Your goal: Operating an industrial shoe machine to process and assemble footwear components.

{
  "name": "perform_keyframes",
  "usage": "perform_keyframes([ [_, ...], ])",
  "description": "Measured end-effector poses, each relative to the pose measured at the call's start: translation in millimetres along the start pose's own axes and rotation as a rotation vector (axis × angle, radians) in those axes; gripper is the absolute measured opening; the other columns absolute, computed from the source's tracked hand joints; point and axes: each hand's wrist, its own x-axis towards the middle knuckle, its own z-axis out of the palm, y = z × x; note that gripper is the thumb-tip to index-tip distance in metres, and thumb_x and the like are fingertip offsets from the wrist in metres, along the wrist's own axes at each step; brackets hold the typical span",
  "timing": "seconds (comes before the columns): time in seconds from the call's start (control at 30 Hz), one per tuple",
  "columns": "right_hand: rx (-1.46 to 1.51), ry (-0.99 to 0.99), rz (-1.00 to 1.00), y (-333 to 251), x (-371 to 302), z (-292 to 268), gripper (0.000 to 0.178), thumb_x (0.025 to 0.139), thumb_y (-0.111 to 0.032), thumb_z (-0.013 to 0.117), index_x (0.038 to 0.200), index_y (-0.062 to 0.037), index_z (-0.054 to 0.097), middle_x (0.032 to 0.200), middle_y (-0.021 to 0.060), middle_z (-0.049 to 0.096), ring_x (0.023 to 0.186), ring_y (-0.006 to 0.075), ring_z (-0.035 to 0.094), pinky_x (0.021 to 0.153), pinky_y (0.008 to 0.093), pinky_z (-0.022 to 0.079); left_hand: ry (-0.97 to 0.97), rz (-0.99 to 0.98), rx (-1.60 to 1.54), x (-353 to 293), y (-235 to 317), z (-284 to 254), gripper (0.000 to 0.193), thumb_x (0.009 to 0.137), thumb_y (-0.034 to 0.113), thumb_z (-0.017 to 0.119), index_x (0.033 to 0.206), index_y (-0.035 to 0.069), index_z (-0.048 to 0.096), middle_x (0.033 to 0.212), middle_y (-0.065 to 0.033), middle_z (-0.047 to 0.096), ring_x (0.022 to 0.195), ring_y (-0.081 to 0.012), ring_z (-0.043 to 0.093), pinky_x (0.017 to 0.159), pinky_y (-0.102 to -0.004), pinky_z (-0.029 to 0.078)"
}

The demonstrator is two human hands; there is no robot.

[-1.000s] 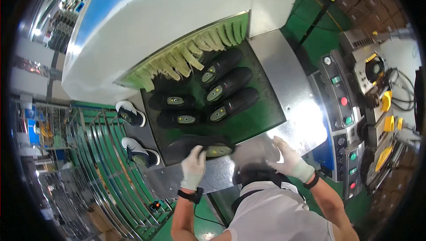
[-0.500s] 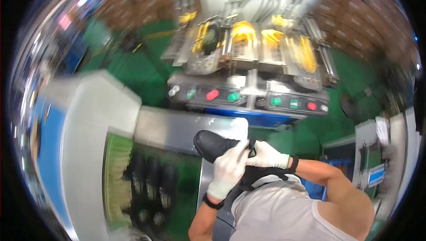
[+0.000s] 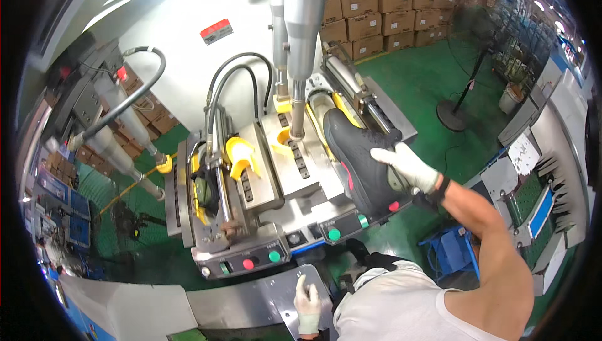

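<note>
A black shoe (image 3: 357,159) with small pink patches is tilted over the right-hand station of a press machine (image 3: 313,184). My right hand (image 3: 411,166), in a white glove, grips the shoe's side, thumb across its upper; the fingers underneath are partly hidden. Low in the view, my gloved left hand (image 3: 307,308) is above a grey metal shelf (image 3: 257,297). Its fingers are apart and it holds nothing. Another dark shoe (image 3: 207,187), with olive parts, sits in the machine's left station.
Yellow pads (image 3: 242,158) and a vertical metal cylinder (image 3: 302,40) stand mid-machine. Along its front runs a panel with red and green buttons (image 3: 274,256). A standing fan (image 3: 451,115) is at right, with a blue crate (image 3: 451,254) below. Stacked cartons (image 3: 389,18) line the back.
The view has shifted toward the machine. The black shoe has moved from between both hands near my body to the right station. My left hand has let go of it.
</note>
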Motion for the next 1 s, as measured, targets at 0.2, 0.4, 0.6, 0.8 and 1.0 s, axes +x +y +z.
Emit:
perform_keyframes([
  [0.2,-0.394,0.117,0.049,32.6,208.7,-58.3,0.062,0.087,-0.025,0.078,0.134,0.0084,0.054,0.113,0.0149,0.071,0.098,0.0238,0.069,0.087,0.0362,0.056,0.045,-0.142,-0.056,15.4,-34.9,12.8,0.044,0.097,0.012,0.062,0.138,0.0,0.055,0.086,-0.0096,0.067,0.073,-0.0193,0.064,0.07,-0.0353,0.054],
  [0.4,-1.554,0.402,-0.126,117.4,295.8,-23.1,0.056,0.086,-0.041,0.06,0.12,0.003,0.066,0.111,0.0261,0.072,0.102,0.0429,0.071,0.091,0.048,0.056,0.06,-0.327,0.083,-3.9,-86.4,-0.3,0.044,0.096,0.011,0.061,0.136,-0.004,0.055,0.079,-0.0086,0.068,0.066,-0.0182,0.064,0.066,-0.034,0.053],
  [0.6,-1.48,0.349,0.183,84.7,302.1,-7.2,0.057,0.087,-0.044,0.063,0.117,0.0044,0.068,0.12,0.0268,0.069,0.113,0.0396,0.069,0.096,0.0453,0.056,0.032,-0.402,0.004,-0.9,-89.1,-17.5,0.044,0.097,0.011,0.061,0.139,-0.001,0.054,0.079,-0.0092,0.068,0.068,-0.019,0.064,0.067,-0.0343,0.052],
  [0.8,-1.209,0.344,0.198,92.3,277.3,-10.7,0.088,0.079,-0.049,0.078,0.141,0.0072,0.05,0.136,0.0276,0.062,0.124,0.0423,0.062,0.107,0.0421,0.05,0.022,-0.364,0.013,-14.0,-117.8,-42.2,0.042,0.097,0.012,0.062,0.137,-0.001,0.056,0.082,-0.0099,0.068,0.071,-0.0185,0.066,0.069,-0.0344,0.054],
  [1.0,-1.37,0.376,0.263,103.1,201.4,10.6,0.119,0.08,-0.048,0.078,0.158,0.0101,0.011,0.143,0.0306,0.054,0.129,0.0421,0.058,0.111,0.0411,0.047,-0.054,-0.557,0.048,-41.7,-124.0,-55.6,0.051,0.096,0.029,0.067,0.139,0.003,0.056,0.126,-0.0272,0.065,0.115,-0.0433,0.063,0.1,-0.0482,0.049],
])
